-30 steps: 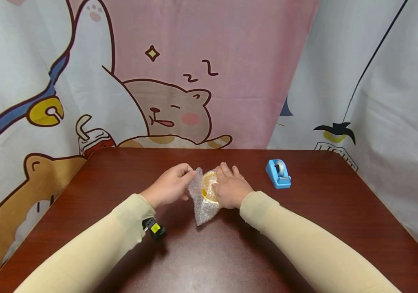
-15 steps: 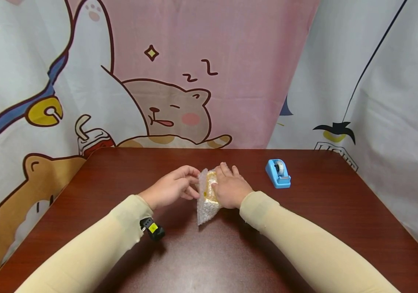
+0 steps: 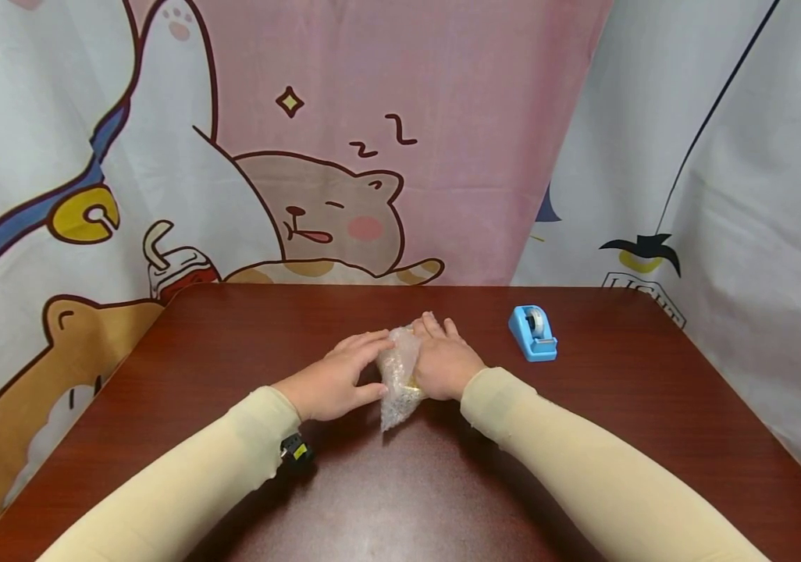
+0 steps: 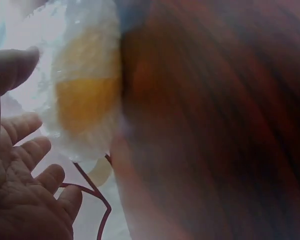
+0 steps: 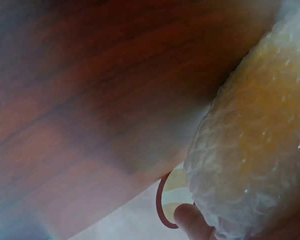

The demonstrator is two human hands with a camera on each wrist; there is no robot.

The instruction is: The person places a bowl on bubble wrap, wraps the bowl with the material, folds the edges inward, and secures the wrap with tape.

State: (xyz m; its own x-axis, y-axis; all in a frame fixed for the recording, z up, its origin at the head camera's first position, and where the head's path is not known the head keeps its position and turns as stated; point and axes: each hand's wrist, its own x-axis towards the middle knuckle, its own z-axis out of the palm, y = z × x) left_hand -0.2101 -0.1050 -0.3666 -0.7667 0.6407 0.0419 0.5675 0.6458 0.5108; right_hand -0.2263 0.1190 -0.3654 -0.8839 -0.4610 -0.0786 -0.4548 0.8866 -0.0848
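Note:
A bundle of clear bubble wrap (image 3: pixel 398 381) with a yellow thing inside lies on the dark red-brown table (image 3: pixel 400 484), between my two hands. My left hand (image 3: pixel 344 378) lies flat, its straight fingers pressing the loose wrap against the bundle from the left. My right hand (image 3: pixel 443 359) rests on the bundle's right side with its fingers stretched forward. The left wrist view shows the yellow core through the bubble wrap (image 4: pixel 85 95), with the fingers (image 4: pixel 20 135) beside it. In the right wrist view the bubble wrap (image 5: pixel 255 135) fills the right side, a fingertip (image 5: pixel 190 220) at its lower edge.
A small blue tape dispenser (image 3: pixel 533 333) stands on the table to the right of my right hand. Cartoon-printed curtains (image 3: pixel 302 156) hang close behind the table and along both its sides.
My left hand let go of the raised flap of bubble wrap, folded it to the right over the yellow thing, and now lies flat against it. The right hand stayed put.

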